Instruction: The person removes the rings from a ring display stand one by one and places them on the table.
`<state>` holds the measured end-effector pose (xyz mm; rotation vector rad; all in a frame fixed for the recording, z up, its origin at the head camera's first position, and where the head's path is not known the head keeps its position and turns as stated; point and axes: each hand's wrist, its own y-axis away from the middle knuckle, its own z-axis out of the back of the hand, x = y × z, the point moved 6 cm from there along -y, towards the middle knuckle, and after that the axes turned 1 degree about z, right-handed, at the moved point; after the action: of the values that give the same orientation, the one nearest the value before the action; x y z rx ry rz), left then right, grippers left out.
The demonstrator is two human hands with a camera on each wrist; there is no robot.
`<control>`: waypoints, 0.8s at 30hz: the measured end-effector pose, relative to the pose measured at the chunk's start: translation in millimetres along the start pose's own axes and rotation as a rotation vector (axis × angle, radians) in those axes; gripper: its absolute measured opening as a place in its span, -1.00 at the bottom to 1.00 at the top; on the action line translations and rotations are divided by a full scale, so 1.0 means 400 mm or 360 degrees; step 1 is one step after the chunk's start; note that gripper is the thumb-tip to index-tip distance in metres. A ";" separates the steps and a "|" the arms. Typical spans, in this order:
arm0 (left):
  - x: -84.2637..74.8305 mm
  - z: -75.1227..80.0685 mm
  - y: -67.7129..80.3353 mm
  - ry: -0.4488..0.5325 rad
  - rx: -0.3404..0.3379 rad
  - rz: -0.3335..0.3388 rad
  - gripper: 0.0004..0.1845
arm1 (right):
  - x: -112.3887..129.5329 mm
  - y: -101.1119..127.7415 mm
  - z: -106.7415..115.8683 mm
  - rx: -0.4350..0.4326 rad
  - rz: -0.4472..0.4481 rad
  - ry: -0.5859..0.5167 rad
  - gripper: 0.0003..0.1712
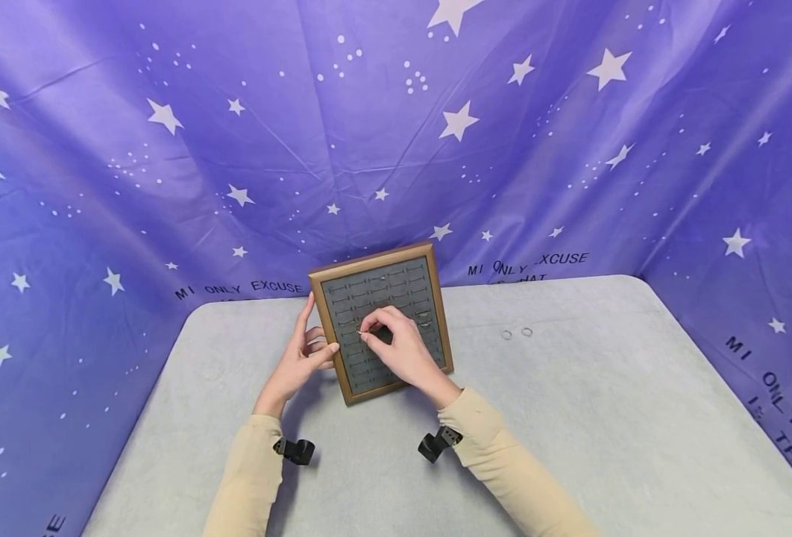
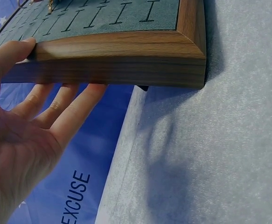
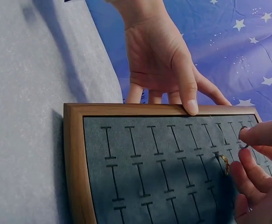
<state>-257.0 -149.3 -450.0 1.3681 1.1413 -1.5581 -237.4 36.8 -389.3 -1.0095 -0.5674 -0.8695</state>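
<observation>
A ring display board (image 1: pixel 362 380) with a wooden frame and dark slotted padding stands tilted up on the table. My left hand (image 1: pixel 293 371) grips its left side, thumb on the front of the frame and fingers behind it, as the left wrist view also shows. My right hand (image 1: pixel 404 352) is over the middle of the padding, pinching a small ring (image 3: pixel 244 139) between thumb and fingertip at a slot. Just beside those fingers, a gold ring (image 3: pixel 226 164) sits in another slot. More gold rings (image 1: pixel 424 321) are at the board's right side, and part of the padding is hidden by my right hand.
Two silver rings, one at left (image 1: pixel 506 335) and one at right (image 1: pixel 526 332), lie on the grey table (image 1: pixel 604 388) to the right of the board. A purple star-patterned curtain (image 1: pixel 369 112) hangs behind the table and along its sides.
</observation>
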 end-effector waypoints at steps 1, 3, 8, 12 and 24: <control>0.000 0.000 0.000 0.0004 -0.0001 -0.0001 0.05 | -0.001 0.002 0.003 -0.0003 0.0000 -0.0010 -0.88; 0.000 0.000 0.000 0.0008 0.0000 -0.0004 0.05 | -0.006 0.008 0.009 -0.0010 -0.0019 -0.0018 -0.88; 0.000 -0.001 -0.001 0.0018 0.0001 -0.0013 0.05 | -0.018 0.025 0.023 -0.0017 -0.0084 -0.0050 -0.89; 0.002 0.001 -0.002 0.0015 -0.0001 -0.0014 0.04 | -0.028 0.040 0.027 -0.0020 -0.0113 -0.0074 -0.88; 0.002 0.001 -0.002 0.0029 0.0006 -0.0009 0.05 | -0.075 0.076 0.039 -0.0071 -0.0172 -0.0104 -0.83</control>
<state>-258.1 -149.5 -450.6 1.3852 1.1542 -1.5558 -228.8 69.3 -419.7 -1.0581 -0.6651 -0.9507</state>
